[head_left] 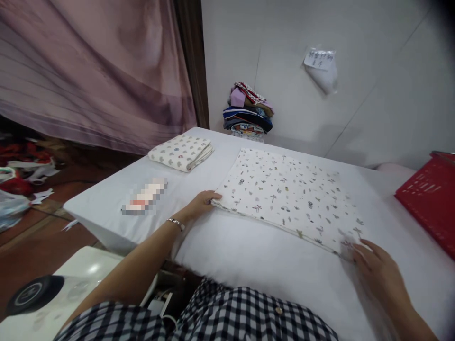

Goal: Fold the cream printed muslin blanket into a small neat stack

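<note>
Checked shirt fabric (249,312) sits closest to my camera, with both hands reaching past it over the white-covered table (256,251). Between them, the patterned cloth (287,194) lies spread almost flat, its near edge showing more than one layer. At its near left corner my left hand (203,204) grips the edge, thumb on top and fingers tucked under. My right hand (378,265) is at the near right corner, fingers bent toward it, but blur hides the tips, so I can't tell whether they pinch it or only touch it.

That corner worries me most. With a weak hold there, a pull from the left would drag the cloth askew and slide its layers out of line. Tugging the two sides unevenly could ripple the smooth middle, and the loose table cover could bunch up along with it.

Off to the left, the folded cloth (181,151) rests near the far edge, with a pixelated item (145,196) closer in; a wide sweep of my left arm might nudge either one. Over on the right, the red basket (430,189) is apart from the cloth, though a broad outward swing could bump it.
</note>
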The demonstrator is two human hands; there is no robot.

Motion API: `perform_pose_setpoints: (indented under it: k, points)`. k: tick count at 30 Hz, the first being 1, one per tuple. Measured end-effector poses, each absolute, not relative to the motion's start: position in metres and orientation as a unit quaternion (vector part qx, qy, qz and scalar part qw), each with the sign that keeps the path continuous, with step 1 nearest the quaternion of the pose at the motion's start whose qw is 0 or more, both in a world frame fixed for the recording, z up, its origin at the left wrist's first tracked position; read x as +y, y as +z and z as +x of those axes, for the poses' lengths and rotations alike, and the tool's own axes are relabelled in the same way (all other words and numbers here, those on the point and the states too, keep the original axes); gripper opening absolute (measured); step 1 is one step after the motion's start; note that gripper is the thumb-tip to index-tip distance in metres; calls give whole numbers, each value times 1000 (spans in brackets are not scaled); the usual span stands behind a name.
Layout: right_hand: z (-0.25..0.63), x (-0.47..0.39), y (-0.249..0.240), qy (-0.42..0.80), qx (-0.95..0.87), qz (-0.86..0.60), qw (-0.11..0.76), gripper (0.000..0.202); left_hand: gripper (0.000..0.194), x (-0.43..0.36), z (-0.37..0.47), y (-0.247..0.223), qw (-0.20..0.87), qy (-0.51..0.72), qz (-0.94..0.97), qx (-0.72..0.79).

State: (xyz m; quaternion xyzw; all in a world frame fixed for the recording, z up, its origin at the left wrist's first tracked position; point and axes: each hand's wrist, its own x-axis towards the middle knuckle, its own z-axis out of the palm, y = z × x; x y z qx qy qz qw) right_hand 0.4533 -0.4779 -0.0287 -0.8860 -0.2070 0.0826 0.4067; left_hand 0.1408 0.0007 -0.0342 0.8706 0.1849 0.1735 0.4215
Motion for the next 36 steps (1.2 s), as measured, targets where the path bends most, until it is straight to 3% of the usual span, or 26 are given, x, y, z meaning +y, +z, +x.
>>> perform_pose_setpoints:
  k: [5, 12, 21, 28, 36]
  points:
    - [428, -432, -38, -1, -435, -832, 345, 22, 54, -17, 139, -23, 281, 129, 933, 182]
    - [402, -359, -26, -55, -617, -743, 254, 29, 29, -63, 161, -7, 127, 168, 964, 162]
    - [399, -310, -30, -34, -644, -740, 191, 29, 27, -74, 200, -24, 150, 154, 975, 56]
    - [399, -313, -45, -63, -605, -747, 268, 25, 31, -74, 201, -33, 145, 205, 967, 51]
    - [398, -310, -47, -95, -601, -738, 292, 24, 25, -104, 229, -28, 137, 191, 972, -6]
